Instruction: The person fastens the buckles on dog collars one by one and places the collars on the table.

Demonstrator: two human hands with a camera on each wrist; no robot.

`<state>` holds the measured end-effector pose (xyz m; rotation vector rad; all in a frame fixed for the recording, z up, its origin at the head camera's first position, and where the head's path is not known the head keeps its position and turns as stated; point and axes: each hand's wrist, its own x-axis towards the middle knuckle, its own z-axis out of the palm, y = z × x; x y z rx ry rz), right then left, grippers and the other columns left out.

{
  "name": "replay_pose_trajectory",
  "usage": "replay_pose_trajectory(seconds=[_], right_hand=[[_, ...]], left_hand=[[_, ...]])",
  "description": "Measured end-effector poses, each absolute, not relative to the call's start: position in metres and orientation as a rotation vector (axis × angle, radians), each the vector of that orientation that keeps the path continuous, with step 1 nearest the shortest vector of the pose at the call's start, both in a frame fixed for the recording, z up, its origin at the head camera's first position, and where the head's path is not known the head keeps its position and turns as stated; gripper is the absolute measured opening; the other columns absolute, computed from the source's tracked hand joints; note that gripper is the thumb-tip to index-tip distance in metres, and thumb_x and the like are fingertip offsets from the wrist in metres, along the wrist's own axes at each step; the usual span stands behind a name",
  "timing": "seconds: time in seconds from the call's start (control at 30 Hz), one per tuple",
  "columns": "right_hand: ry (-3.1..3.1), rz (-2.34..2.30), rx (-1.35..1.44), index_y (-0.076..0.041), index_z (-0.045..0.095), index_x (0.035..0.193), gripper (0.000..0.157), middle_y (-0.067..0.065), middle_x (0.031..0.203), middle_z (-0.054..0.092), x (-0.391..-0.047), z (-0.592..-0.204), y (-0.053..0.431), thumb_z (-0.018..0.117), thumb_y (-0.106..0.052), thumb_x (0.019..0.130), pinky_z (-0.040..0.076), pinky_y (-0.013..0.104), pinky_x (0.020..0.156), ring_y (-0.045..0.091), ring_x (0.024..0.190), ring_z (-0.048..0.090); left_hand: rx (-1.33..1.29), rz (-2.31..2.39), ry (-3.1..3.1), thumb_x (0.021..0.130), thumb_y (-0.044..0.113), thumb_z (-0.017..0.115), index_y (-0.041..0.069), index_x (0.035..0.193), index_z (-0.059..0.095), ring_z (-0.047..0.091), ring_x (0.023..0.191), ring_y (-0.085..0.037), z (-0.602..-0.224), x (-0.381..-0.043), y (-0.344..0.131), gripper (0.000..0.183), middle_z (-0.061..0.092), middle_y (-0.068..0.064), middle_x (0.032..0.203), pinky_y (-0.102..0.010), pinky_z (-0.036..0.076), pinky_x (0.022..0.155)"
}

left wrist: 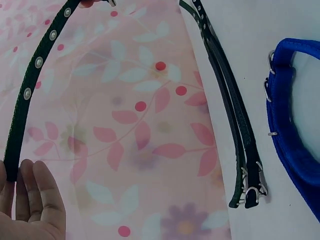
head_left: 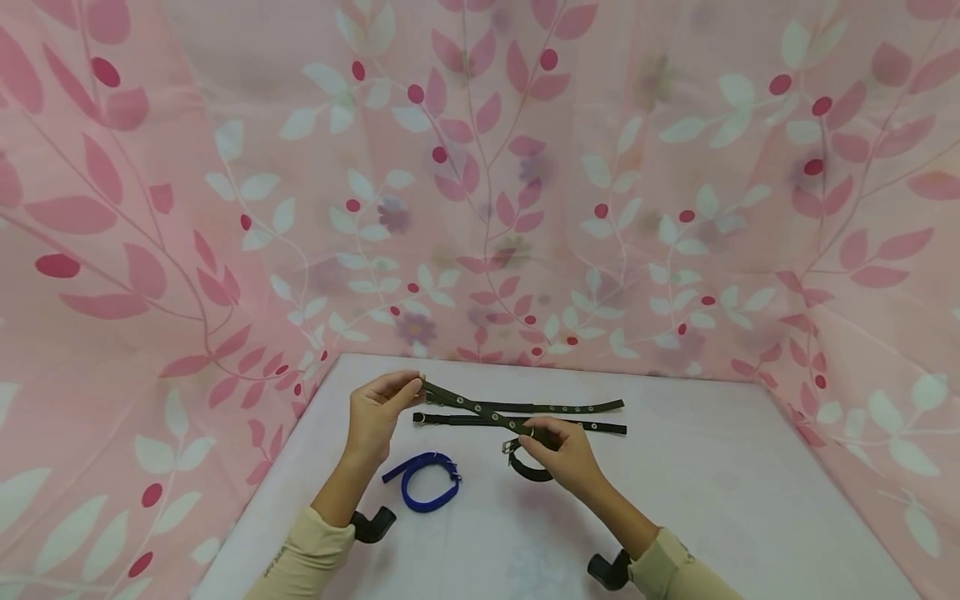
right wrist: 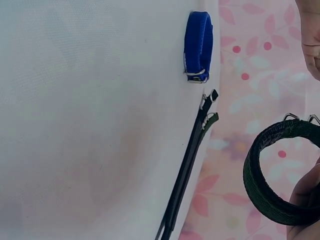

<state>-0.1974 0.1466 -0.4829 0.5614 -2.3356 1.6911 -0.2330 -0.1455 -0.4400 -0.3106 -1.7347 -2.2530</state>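
A dark green collar (head_left: 480,407) with metal eyelets stretches above the table between both hands. My left hand (head_left: 377,418) pinches its strap end between thumb and fingers. At the buckle side, my right hand (head_left: 572,460) grips the collar, whose looped part (right wrist: 254,187) hangs below the fingers with metal rings on it. Behind it, two similar dark collars lie straight and side by side, the far one (head_left: 585,409) and the near one (head_left: 450,420); the held strap overlaps both in the head view. Nearer my left forearm, a blue collar (head_left: 429,506) lies curled into a ring.
The white-covered table (head_left: 720,492) ends at the back against a pink leaf-patterned cloth (head_left: 480,192), which also rises on both sides. Black mounts, the left one (head_left: 375,526) and the right one (head_left: 607,572), stick out from the wrists by the beige sleeves.
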Motion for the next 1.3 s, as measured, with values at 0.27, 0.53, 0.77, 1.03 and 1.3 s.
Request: replay_pose_trajectory(seconds=[0.27,0.53,0.77,1.03,1.3], right_hand=[[-2.322,1.713,0.564,0.001,0.071,0.102,0.014,0.015,0.081,0.068,-0.196,-0.481,0.147,0.07,0.001,0.089,0.051,0.022,0.054,0.003,0.062,0.054],[-2.242,1.842,0.468,0.001,0.069,0.103,0.015,0.012,0.078,0.065,-0.194,-0.476,0.145,0.071,-0.005,0.089,0.053,0.025,0.054,0.009,0.061,0.057],[-2.111,2.022,0.307,0.006,0.066,0.102,0.019,0.011,0.075,0.062,-0.195,-0.475,0.142,0.071,-0.006,0.089,0.053,0.025,0.055,0.015,0.06,0.057],[-2.015,2.157,0.304,0.012,0.061,0.108,0.023,0.005,0.078,0.061,-0.195,-0.471,0.134,0.066,-0.005,0.093,0.054,0.023,0.059,0.01,0.063,0.058],[-2.039,2.189,0.314,0.011,0.059,0.108,0.021,0.003,0.085,0.06,-0.193,-0.473,0.127,0.063,-0.004,0.094,0.055,0.025,0.068,0.01,0.073,0.06]], left_hand=[[-0.344,-2.208,-1.836,0.09,0.006,0.071,-0.012,0.114,0.064,0.071,0.075,-0.014,-0.448,-0.234,-0.146,0.031,0.075,0.003,0.089,-0.029,0.06,0.07],[-0.207,-2.257,-1.893,0.092,0.016,0.071,0.002,0.125,0.061,0.071,0.075,-0.016,-0.467,-0.231,-0.134,0.037,0.072,-0.006,0.092,-0.032,0.061,0.073],[-0.38,-2.067,-2.367,0.095,0.03,0.067,0.007,0.121,0.063,0.069,0.087,-0.017,-0.495,-0.215,-0.104,0.035,0.072,-0.011,0.105,-0.028,0.059,0.076],[-0.74,-1.863,-2.493,0.095,0.024,0.068,0.018,0.131,0.062,0.064,0.114,-0.024,-0.488,-0.208,-0.074,0.037,0.068,-0.006,0.123,-0.028,0.053,0.089],[-0.825,-2.05,-2.354,0.095,0.018,0.067,0.005,0.117,0.068,0.07,0.091,-0.02,-0.489,-0.208,-0.061,0.025,0.072,-0.014,0.104,-0.024,0.056,0.083]])
